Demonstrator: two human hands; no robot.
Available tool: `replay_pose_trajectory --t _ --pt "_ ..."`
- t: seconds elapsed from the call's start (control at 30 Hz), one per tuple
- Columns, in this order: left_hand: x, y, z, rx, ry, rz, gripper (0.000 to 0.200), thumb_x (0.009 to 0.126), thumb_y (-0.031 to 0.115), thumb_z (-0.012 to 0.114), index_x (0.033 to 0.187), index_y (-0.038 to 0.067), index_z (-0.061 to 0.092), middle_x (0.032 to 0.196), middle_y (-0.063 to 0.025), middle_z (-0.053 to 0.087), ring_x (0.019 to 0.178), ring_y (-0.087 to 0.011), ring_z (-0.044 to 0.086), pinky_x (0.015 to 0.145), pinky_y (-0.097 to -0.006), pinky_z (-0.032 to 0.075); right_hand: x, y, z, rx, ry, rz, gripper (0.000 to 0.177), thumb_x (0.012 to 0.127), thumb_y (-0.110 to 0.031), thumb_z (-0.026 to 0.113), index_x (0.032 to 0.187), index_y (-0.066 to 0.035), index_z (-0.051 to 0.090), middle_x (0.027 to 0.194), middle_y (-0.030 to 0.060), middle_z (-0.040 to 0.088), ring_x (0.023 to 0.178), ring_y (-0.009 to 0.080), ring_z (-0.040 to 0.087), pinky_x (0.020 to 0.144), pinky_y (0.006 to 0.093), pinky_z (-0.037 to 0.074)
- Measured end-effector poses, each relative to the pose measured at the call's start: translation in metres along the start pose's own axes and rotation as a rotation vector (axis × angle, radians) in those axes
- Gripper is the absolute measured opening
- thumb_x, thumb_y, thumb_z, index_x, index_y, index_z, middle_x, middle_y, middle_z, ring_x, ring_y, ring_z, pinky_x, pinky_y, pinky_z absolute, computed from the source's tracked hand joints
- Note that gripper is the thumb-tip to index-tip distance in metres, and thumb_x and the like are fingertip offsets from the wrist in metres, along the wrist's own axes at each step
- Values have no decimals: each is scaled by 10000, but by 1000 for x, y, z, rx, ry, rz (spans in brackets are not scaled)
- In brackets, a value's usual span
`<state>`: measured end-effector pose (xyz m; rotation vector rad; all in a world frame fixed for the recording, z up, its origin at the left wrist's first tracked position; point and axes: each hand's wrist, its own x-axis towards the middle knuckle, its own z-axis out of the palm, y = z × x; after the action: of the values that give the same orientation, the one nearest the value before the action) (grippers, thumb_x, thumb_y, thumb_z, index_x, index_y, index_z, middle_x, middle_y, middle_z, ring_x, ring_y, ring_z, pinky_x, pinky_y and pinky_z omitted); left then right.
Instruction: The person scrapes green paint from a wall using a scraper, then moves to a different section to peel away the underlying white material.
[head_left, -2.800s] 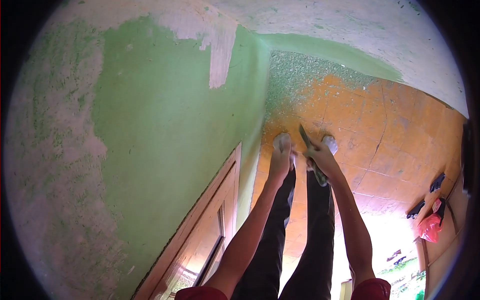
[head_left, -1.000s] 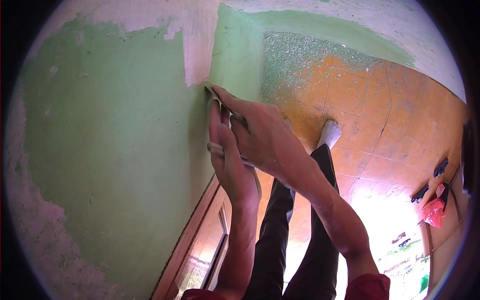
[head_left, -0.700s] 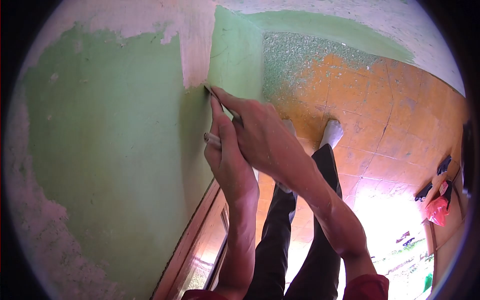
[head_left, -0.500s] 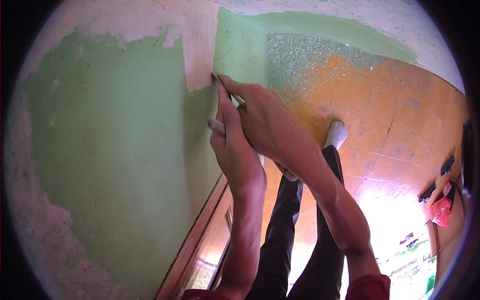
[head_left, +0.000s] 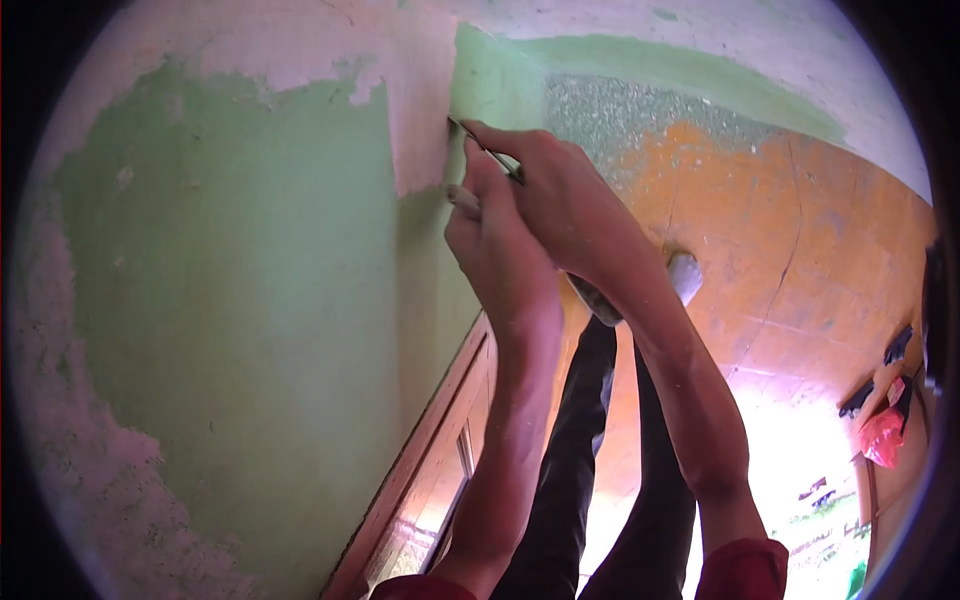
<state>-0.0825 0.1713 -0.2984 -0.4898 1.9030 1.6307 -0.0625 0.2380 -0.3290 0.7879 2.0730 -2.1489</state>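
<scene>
My left hand (head_left: pixel 500 235) is closed around a pale handle (head_left: pixel 463 200) whose end sticks out at its left side. My right hand (head_left: pixel 575 195) lies against it, fingers closed on a thin flat scraper blade (head_left: pixel 487 150). The blade's tip touches the wall by the corner, at the edge between a bare pinkish strip (head_left: pixel 420 150) and green paint (head_left: pixel 497 85). Whether handle and blade are one tool is hidden by my fingers. Green paint (head_left: pixel 250 290) covers much of the wall on the left.
Paint flakes (head_left: pixel 620 120) lie on the orange tiled floor (head_left: pixel 830 250). My feet and dark-trousered legs (head_left: pixel 580 420) are below my arms. A wooden frame (head_left: pixel 410 475) stands at the lower middle. A red plastic bag (head_left: pixel 881 436) is at the far right.
Both hands and the blade have shifted up and slightly right in view, with the blade now higher along the strip's edge. The view has also moved a little.
</scene>
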Motion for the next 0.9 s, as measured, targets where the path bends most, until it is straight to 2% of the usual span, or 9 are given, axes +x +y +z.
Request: replay_pose_trajectory --t 0.13,0.27,0.33,0.4,0.57,0.67,0.8,0.87,0.9 --pt "-25 -8 -6 -79 56 164 426 1030 260 446 1325 -44 498 1169 -95 600 1027 -138 598 879 -299 474 -24 -3 15 35 15 -16 436 881 -184 591 1281 -13 564 767 278 629 701 421 635 681 429 500" --pt "9 -3 11 56 79 47 454 1035 259 437 1368 -49 456 1262 -138 572 1105 -180 595 943 -323 481 6 1 -8 -5 -46 19 417 906 -157 536 1301 -26 555 726 261 612 637 329 638 656 403 492" --pt "-1 -11 5 70 51 125 450 1032 261 444 1360 -48 463 1255 -141 577 1103 -185 600 944 -322 483 -1 15 3 71 9 -32 420 905 -149 534 1308 -33 553 702 248 606 590 299 607 627 408 481" --pt "-15 -16 -3 -85 101 171 430 1027 268 455 1312 -51 498 1212 -126 585 1078 -165 593 910 -307 478 -19 4 11 -6 -8 13 330 882 -133 570 1167 29 611 842 311 641 794 463 647 702 497 496" --pt "11 -4 11 -34 103 58 416 1022 238 464 1338 -30 492 1342 -142 540 1151 -186 578 941 -330 488 1 6 5 39 39 23 344 884 -99 533 1200 24 588 856 312 639 832 490 619 752 509 491" --pt "-5 -16 -4 -148 59 103 418 1022 241 466 1339 -31 489 1372 -147 518 1175 -182 560 950 -329 474 -7 12 13 -12 49 -28 333 888 -108 534 1187 28 592 853 312 637 827 489 617 756 508 492" --pt "11 -16 -2 -124 -9 199 403 1013 241 489 1306 -34 516 1318 -138 555 1152 -184 570 934 -331 479 -2 11 10 -10 67 -63 333 881 -161 586 1149 34 614 848 305 643 808 469 638 728 505 490" --pt "26 -12 12 -60 86 167 372 1009 240 499 1254 -34 548 1219 -112 603 1107 -175 587 908 -328 486 21 11 -5 25 7 59 291 884 -134 562 1116 36 609 844 311 634 816 492 612 735 530 472" --pt "25 -14 11 -89 70 169 359 1007 241 502 1234 -30 560 1186 -103 610 1082 -170 594 898 -323 487 21 17 1 63 49 -18 276 879 -129 568 1094 39 612 821 304 637 786 471 631 703 510 485"
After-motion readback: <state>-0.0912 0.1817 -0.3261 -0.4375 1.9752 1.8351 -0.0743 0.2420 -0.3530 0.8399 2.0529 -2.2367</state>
